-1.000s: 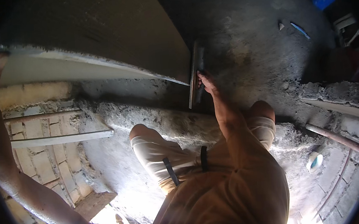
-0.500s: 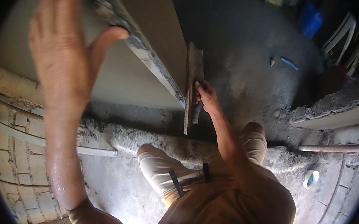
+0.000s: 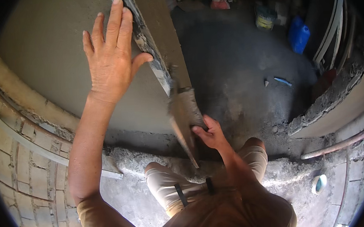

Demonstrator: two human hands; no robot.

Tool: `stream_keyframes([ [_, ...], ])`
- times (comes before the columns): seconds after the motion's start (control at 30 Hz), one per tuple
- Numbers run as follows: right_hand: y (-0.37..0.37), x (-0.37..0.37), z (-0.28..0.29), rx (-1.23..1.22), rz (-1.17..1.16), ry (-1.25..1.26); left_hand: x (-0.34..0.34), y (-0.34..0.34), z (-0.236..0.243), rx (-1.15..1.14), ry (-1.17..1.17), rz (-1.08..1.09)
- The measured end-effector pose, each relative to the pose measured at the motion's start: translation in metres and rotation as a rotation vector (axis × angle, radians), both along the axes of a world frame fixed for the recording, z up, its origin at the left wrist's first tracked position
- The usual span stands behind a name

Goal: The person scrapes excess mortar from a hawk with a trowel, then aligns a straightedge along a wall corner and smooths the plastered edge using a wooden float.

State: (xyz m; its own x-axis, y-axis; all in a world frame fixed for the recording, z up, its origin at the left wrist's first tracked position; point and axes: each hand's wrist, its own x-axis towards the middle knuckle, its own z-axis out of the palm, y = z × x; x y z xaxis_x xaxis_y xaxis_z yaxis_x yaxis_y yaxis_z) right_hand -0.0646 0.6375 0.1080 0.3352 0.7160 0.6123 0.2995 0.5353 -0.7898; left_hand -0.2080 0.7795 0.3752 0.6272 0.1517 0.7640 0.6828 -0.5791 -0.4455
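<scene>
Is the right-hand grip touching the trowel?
Touching. The head view shows the right-hand grip closed on the right side of the trowel, with no gap between them, though the tool is partly blurred.

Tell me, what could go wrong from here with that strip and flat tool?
The long strip might slip, since only the left hand seems to steady it. The flat tool in the right hand, close to the strip's lower end, could knock it or scrape the grey wall.
</scene>
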Motion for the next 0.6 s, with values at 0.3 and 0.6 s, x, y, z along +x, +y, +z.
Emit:
stream_keyframes([
  [0.3, 0.073, 0.05, -0.105, -0.397, 0.125, 0.936, 0.003, -0.013, 0.005, -0.052, -0.005, 0.036],
  [0.6, 0.098, 0.046, -0.01, -0.377, 0.205, 0.884, -0.001, -0.013, 0.009, -0.089, -0.006, 0.02],
])
